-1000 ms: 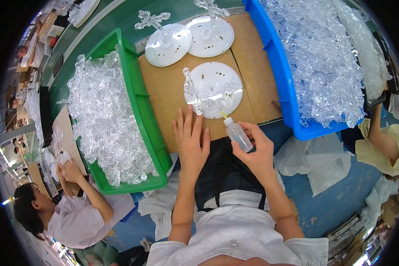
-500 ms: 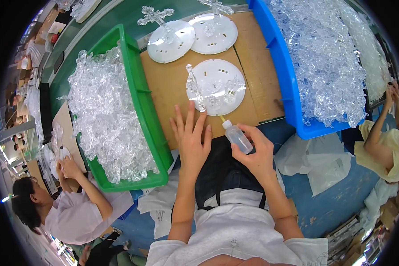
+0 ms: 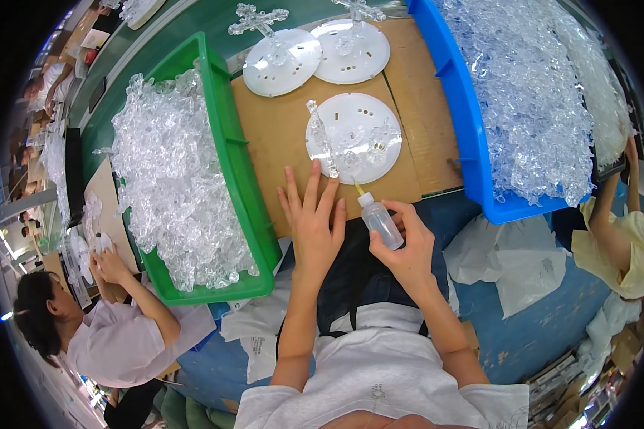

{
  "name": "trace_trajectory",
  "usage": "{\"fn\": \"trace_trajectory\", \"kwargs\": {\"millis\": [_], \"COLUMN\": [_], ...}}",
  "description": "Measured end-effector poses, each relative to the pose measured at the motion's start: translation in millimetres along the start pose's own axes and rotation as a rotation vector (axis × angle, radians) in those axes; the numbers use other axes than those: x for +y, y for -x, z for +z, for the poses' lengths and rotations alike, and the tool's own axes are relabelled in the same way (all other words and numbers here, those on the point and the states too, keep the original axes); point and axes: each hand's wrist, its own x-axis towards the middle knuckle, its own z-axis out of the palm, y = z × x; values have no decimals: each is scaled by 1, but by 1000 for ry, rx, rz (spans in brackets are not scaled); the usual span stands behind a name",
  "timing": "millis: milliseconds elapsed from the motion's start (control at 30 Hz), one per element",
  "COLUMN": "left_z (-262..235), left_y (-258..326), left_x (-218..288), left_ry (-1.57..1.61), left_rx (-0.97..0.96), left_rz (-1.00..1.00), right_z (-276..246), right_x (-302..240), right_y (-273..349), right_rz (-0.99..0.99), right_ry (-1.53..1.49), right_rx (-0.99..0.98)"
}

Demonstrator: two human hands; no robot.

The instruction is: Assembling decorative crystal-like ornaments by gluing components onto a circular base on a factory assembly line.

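My right hand [image 3: 410, 247] grips a small translucent squeeze bottle [image 3: 383, 225] with a thin yellowish needle tip. The tip points at the near edge of a round white disc [image 3: 352, 125], which lies on brown cardboard and has small slots. Along the disc's left side rests a clear plastic stick-like piece [image 3: 322, 143]. My left hand [image 3: 313, 222] lies with fingers spread on the cardboard, its fingertips beside the near end of that piece; whether they touch it I cannot tell. Clear, glassy shapes show on the disc's right part.
Two more white discs [image 3: 283, 61] with clear cross-shaped pieces [image 3: 258, 21] stand behind. A green bin [image 3: 225, 143] at left and a blue bin [image 3: 463, 121] at right are heaped with clear plastic parts. A co-worker [image 3: 118, 336] sits at left, another person's arm [image 3: 608, 222] shows at right.
The bottle has drawn slightly back toward me, and its needle shows more. The rest of the scene has shifted only a little in view.
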Motion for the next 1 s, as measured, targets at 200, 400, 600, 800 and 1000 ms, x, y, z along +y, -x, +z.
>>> {"fn": "trace_trajectory", "kwargs": {"millis": [200, 400, 600, 800, 1000], "left_z": [0, 2, 3, 2, 1], "left_y": [0, 1, 1, 1, 1], "left_x": [1, -1, -1, -1, 0], "left_ry": [-18, -13, -2, 0, 5], "left_rx": [7, 5, 15, 14, 12], "left_rz": [-4, -5, 1, -3, -6], "right_z": [-4, -10, -4, 3, 5], "right_x": [2, 1, 2, -2, -2], "right_y": [-1, -7, -3, -5, -3], "right_rz": [15, -10, -27, -18, -19], "right_ry": [11, 47, 23, 29, 19], "right_rx": [26, -7, -26, -19, -24]}}
